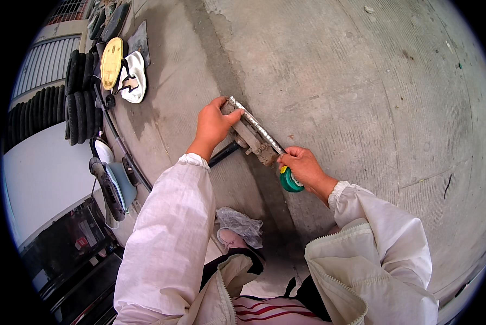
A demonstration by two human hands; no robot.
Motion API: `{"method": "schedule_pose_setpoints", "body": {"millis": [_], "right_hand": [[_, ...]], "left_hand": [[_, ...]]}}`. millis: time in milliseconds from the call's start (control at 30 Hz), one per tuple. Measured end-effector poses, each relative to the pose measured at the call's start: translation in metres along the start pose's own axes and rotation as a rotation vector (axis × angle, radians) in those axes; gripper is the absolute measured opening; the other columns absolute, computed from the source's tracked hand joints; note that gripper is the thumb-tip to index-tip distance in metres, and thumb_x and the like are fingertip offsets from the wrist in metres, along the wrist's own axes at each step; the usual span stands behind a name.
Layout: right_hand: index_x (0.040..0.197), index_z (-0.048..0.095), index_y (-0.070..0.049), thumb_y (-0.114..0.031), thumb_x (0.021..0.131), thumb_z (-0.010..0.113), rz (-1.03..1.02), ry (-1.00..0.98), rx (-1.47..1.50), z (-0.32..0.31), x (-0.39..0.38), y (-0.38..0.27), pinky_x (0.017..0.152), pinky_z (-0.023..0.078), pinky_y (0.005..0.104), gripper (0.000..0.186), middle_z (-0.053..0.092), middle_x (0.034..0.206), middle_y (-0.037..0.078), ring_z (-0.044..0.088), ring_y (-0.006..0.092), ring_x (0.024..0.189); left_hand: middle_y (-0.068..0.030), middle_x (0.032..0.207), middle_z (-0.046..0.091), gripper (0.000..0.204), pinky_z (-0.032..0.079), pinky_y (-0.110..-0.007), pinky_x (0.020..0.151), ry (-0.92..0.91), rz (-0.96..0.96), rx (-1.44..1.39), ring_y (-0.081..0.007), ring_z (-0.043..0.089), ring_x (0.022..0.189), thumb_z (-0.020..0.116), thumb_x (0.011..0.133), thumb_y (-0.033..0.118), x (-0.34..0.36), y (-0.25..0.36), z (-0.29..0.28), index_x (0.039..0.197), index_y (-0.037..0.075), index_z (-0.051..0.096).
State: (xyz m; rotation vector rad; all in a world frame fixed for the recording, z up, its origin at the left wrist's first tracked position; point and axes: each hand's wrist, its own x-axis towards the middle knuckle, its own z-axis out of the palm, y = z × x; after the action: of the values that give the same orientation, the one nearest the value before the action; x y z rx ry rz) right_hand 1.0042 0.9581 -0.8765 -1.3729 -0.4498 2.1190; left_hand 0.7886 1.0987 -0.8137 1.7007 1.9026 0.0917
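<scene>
A rusty, mud-coloured metal block [255, 144] with bolts and a black tube [224, 155] at its side lies at a slant before me. A narrow shiny strip [262, 132], apparently a tape measure's blade, runs along its right edge. My left hand [213, 125] is closed round the upper end of the block, thumb and forefinger beside the strip's top end. At the lower end my right hand [307, 169] is closed on a green tape measure [290, 180] with a yellow tab, its fingers pinching near the strip. The palm hides part of the green case.
Black tyres [80, 111] are stacked at the left, beside a long dark pole [125, 146]. A yellow pad [112, 62] and a white seat-shaped piece [135, 78] lie on the concrete floor [362, 97]. Clear plastic wrap [243, 225] lies near my foot.
</scene>
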Motion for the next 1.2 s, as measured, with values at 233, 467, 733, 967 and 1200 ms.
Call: {"method": "schedule_pose_setpoints", "body": {"millis": [233,467,733,967,1200], "right_hand": [[0.089,0.067,0.001,-0.011,0.088,0.062,0.014,-0.029,0.015,-0.0018,-0.0012,-0.0001,0.063,0.046,0.0260,0.013,0.065,0.076,0.005,0.058,0.0108,0.069],[0.092,0.067,0.000,-0.010,0.089,0.061,0.023,-0.070,0.036,-0.0029,-0.0037,-0.0045,0.065,0.047,0.0250,0.013,0.066,0.078,0.005,0.060,0.0108,0.071],[0.100,0.066,0.000,-0.009,0.095,0.053,0.035,-0.123,0.032,-0.0067,-0.0024,-0.0021,0.071,0.048,0.0231,0.017,0.067,0.085,0.005,0.061,0.0092,0.076],[0.099,0.067,-0.001,-0.010,0.095,0.054,0.031,-0.121,0.042,-0.0071,-0.0040,0.0006,0.070,0.047,0.0225,0.017,0.067,0.083,0.004,0.060,0.0085,0.075],[0.096,0.068,-0.003,-0.014,0.093,0.059,0.041,-0.096,0.046,-0.0056,-0.0071,-0.0035,0.067,0.046,0.0225,0.015,0.065,0.080,0.002,0.057,0.0075,0.072]], "left_hand": [[-0.0178,0.107,0.071,0.057,0.053,-0.033,0.087,-0.011,-0.019,-0.020,-0.0242,0.069,0.097,0.079,0.080,0.031,-0.0031,0.0050,-0.0020,0.120,-0.005,0.063],[-0.0198,0.107,0.070,0.058,0.053,-0.034,0.087,-0.004,-0.009,-0.032,-0.0268,0.069,0.098,0.079,0.079,0.031,-0.0024,0.0031,-0.0023,0.120,-0.006,0.062],[-0.0245,0.111,0.068,0.062,0.052,-0.037,0.089,0.009,0.011,-0.045,-0.0341,0.067,0.103,0.080,0.076,0.033,-0.0021,-0.0013,0.0002,0.120,-0.007,0.062],[-0.0226,0.110,0.069,0.060,0.052,-0.036,0.089,0.012,0.006,-0.025,-0.0318,0.068,0.102,0.080,0.077,0.031,-0.0016,-0.0025,0.0004,0.120,-0.006,0.062],[-0.0184,0.107,0.071,0.055,0.052,-0.034,0.087,0.010,-0.022,-0.049,-0.0258,0.068,0.098,0.079,0.079,0.029,-0.0039,0.0024,0.0006,0.120,-0.005,0.063]]}}
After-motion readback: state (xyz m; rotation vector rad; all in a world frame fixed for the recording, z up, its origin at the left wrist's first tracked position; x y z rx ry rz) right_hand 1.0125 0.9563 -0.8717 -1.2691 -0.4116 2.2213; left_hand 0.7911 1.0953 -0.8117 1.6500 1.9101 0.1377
